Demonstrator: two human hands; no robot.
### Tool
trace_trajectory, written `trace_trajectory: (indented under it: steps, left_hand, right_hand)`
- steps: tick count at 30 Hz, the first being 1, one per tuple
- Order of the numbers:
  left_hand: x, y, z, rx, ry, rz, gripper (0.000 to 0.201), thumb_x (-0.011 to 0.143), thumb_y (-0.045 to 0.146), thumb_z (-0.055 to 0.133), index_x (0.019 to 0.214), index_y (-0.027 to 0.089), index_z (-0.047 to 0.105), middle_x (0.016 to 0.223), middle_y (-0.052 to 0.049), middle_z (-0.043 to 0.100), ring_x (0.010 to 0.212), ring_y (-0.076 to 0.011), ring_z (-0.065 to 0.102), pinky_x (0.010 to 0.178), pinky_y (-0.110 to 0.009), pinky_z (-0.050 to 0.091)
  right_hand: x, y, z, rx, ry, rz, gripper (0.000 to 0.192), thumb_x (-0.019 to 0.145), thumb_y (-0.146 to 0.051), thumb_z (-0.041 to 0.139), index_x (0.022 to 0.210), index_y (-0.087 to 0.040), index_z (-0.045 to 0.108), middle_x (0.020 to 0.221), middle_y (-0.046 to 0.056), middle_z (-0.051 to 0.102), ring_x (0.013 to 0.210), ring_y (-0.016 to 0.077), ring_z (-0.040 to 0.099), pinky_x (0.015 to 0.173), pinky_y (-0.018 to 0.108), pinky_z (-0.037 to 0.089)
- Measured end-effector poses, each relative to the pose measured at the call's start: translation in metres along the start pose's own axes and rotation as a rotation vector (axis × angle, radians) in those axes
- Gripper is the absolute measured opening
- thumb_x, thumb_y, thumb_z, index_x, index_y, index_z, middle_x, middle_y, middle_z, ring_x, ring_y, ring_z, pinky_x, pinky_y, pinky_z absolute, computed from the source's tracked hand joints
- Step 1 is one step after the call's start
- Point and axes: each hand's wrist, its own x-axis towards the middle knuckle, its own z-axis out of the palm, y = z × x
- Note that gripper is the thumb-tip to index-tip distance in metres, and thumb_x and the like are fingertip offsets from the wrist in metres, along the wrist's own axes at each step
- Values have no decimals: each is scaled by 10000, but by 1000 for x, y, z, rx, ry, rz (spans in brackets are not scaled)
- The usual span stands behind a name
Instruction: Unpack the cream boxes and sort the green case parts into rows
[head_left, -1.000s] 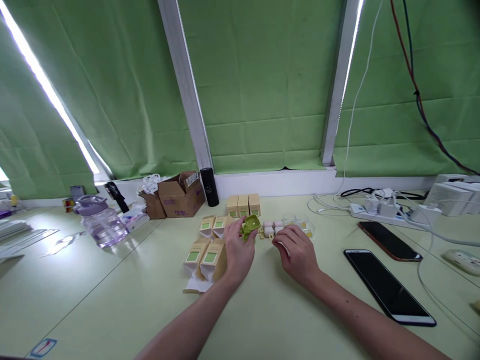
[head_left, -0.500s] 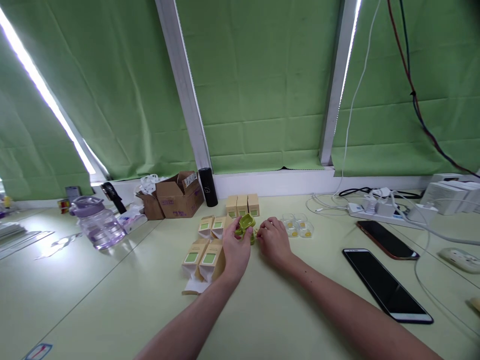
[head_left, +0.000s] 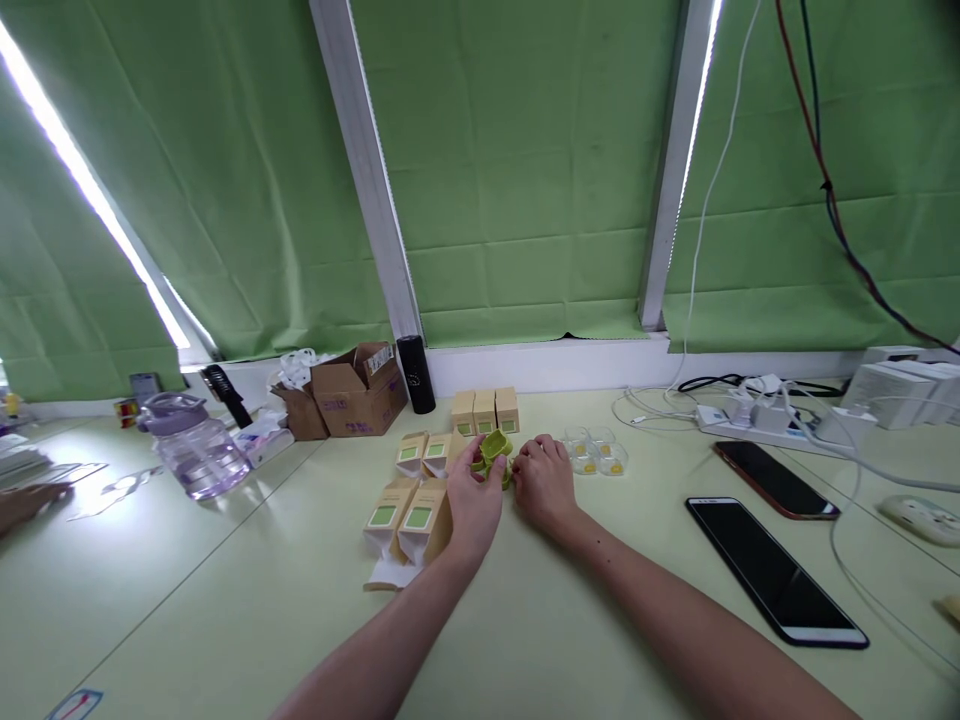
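My left hand [head_left: 478, 497] is closed on a small green piece of joined cups [head_left: 495, 446], held just above the table. Close by on the right, my right hand [head_left: 544, 478] has its fingers curled at the right edge of this piece; whatever they pinch is hidden. Small tan boxes with green labels [head_left: 419, 516] stand left of my left hand, the front ones with white flaps hanging open. Behind the hands is a row of similar boxes [head_left: 484, 410]. To the right of my right hand sit clear joined cups [head_left: 600, 455] with yellow bits inside.
Two phones [head_left: 772, 570] lie at the right, near a power strip [head_left: 750, 425] with tangled white cables. A purple-lidded jug [head_left: 196, 455], an open cardboard box [head_left: 364, 395] and a black cylinder [head_left: 416, 375] stand at the left. Another person's hand [head_left: 37, 500] shows at the far left.
Another person's hand has come into view at the far left edge. My right hand and forearm have shifted slightly left; my left hand still holds the green cups.
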Motion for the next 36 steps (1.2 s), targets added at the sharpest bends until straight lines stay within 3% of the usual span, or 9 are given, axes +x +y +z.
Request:
trace_trajectory:
  steps: [6, 11, 17, 25, 28, 31, 34, 36]
  left_hand:
    - [-2, 3, 4, -263, -71, -102, 469, 833, 411, 782, 1229, 196, 653, 1050, -101, 740, 941, -201, 682, 710, -272, 515]
    - [-7, 5, 7, -463, -177, -309, 452, 800, 533, 794, 1031, 196, 600, 960, -83, 755, 837, -175, 681, 613, -233, 473]
    - [-12, 14, 6, -776, -361, -521, 348, 835, 437, 780, 952, 167, 594, 899, -123, 781, 759, -178, 688, 629, -256, 491]
    - [-11, 15, 9, -924, -364, -673, 187, 917, 308, 676, 851, 157, 588, 752, -112, 766, 653, -188, 704, 712, -313, 520]
    - [-10, 15, 9, -895, -374, -642, 217, 894, 326, 706, 842, 164, 573, 777, -130, 773, 658, -183, 701, 691, -298, 509]
    - [-2, 18, 5, -750, -380, -527, 305, 825, 391, 783, 829, 184, 560, 797, -120, 776, 679, -183, 693, 608, -257, 458]
    - [17, 25, -8, -461, -325, -283, 343, 791, 475, 797, 809, 208, 581, 751, -71, 762, 670, -192, 675, 560, -241, 394]
    - [31, 31, -20, -190, -259, -50, 281, 803, 461, 766, 765, 216, 634, 719, -58, 749, 684, -212, 662, 599, -274, 417]
  right_hand:
    - [-19, 12, -21, 0, 36, -74, 142, 870, -92, 621, 877, -189, 725, 980, 120, 693, 1026, 279, 519, 823, 389, 370]
    - [-53, 14, -35, 56, -165, -62, 98, 916, -154, 587, 912, -208, 668, 946, 63, 710, 816, 207, 622, 638, 333, 320]
    - [-66, 14, -42, 208, -265, -110, 162, 916, -165, 588, 1045, -238, 654, 1007, 25, 749, 936, 205, 686, 710, 299, 368]
    - [-65, 16, -44, 179, -288, -155, 193, 928, -177, 570, 1076, -240, 676, 1002, 48, 745, 950, 215, 682, 731, 298, 392]
    - [-66, 17, -44, 178, -293, -159, 197, 927, -180, 573, 1081, -244, 679, 1004, 45, 743, 949, 211, 681, 730, 295, 398]
    - [-66, 19, -44, 189, -291, -154, 203, 932, -182, 568, 1088, -253, 677, 1010, 34, 745, 946, 207, 682, 736, 292, 401]
    - [-66, 20, -44, 215, -291, -148, 207, 938, -181, 561, 1096, -251, 675, 1020, 34, 750, 949, 204, 683, 742, 293, 404]
    - [-66, 20, -44, 225, -293, -142, 209, 940, -175, 557, 1095, -250, 674, 1024, 32, 750, 957, 202, 681, 747, 294, 406]
